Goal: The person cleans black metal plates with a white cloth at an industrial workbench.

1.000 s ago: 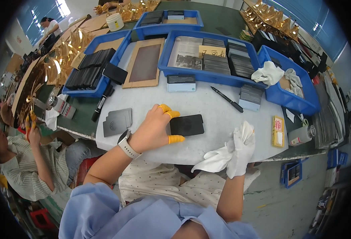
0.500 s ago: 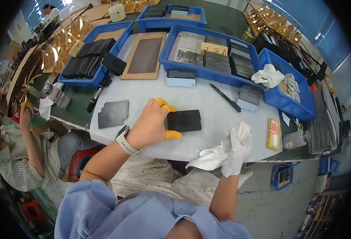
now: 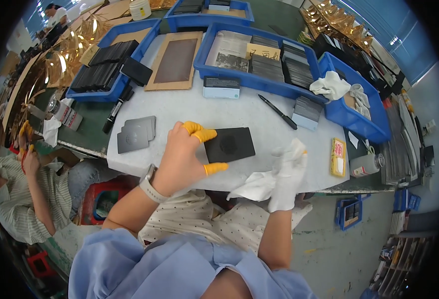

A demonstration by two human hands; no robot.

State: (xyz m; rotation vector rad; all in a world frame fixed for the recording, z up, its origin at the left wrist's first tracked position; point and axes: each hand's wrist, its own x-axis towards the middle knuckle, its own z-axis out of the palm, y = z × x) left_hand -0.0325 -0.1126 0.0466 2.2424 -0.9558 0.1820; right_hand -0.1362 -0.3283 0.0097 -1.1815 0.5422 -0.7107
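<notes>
Left hand [image 3: 180, 160] spread around the left end of the black card [image 3: 235, 145], gripping or not I can't tell; right hand [image 3: 285, 182] clutching white cloth [image 3: 254, 186], grey cards [image 3: 135, 136] left of both!

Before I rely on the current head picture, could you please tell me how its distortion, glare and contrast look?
Head view: the fisheye leaves the corners black, and the near edge of the white work surface looks bowed; glints flare on the gold pieces at left; the emblem on the black card is low in contrast; the gloved right hand and white cloth nearly blend.
</notes>
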